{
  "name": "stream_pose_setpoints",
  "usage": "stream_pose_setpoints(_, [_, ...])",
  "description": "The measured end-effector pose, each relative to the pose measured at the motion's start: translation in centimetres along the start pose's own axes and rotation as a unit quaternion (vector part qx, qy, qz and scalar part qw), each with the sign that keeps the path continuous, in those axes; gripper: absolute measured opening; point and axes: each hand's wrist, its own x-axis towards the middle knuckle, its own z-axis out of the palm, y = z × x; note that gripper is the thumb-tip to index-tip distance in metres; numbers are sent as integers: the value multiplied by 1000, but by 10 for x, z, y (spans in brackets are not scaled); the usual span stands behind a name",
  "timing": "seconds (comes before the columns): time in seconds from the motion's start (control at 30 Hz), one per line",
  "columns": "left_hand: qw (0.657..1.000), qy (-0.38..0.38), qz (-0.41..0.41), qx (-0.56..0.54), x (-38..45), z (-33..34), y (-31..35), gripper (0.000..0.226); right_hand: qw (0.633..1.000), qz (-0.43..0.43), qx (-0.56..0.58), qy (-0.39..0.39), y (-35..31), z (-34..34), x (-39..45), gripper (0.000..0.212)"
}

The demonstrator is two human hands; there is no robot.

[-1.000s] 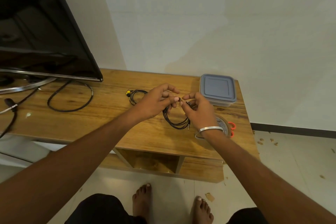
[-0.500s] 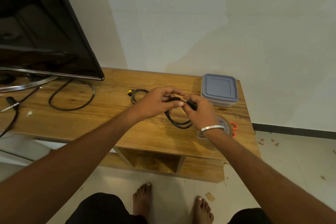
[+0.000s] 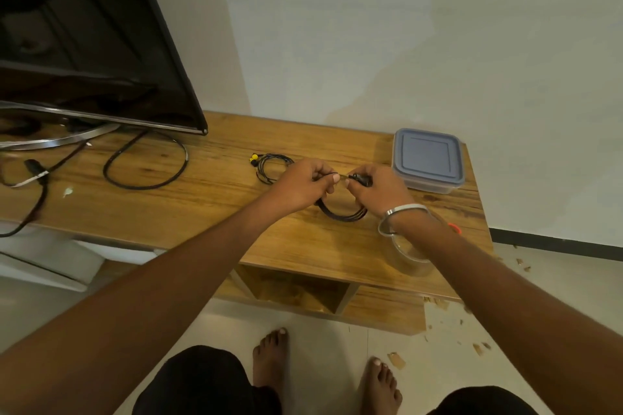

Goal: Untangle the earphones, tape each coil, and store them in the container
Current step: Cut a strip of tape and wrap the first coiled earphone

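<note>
- My left hand (image 3: 300,187) and right hand (image 3: 377,189) both pinch a black coil (image 3: 340,212) of thin cord above the wooden table (image 3: 219,199).
- A second coil (image 3: 269,167), yellow-tipped, lies just beyond my left hand.
- The lidded container (image 3: 428,160), squarish grey plastic, sits right of my hands.
- My right wrist partly hides a tape roll (image 3: 409,254).

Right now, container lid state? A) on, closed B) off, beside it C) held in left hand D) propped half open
A: the container sits at the table's right end with its lid on; both hands are busy on the black coil.
</note>
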Motion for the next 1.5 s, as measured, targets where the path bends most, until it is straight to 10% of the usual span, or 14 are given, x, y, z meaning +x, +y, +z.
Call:
stream_pose_setpoints(0.37, [997, 54, -28, 45, 35, 21, -15, 42, 996, 45, -79, 11, 16, 2, 44, 14])
stream_pose_setpoints(0.6, [984, 105, -4, 145, 60, 29, -23, 11, 988, 39, -148, 10, 25, 10, 69, 20])
stream_pose_setpoints(1.5, [990, 93, 45, 97, 63, 16, -41, 17, 914, -120, -384, -51, 21, 21, 79, 29])
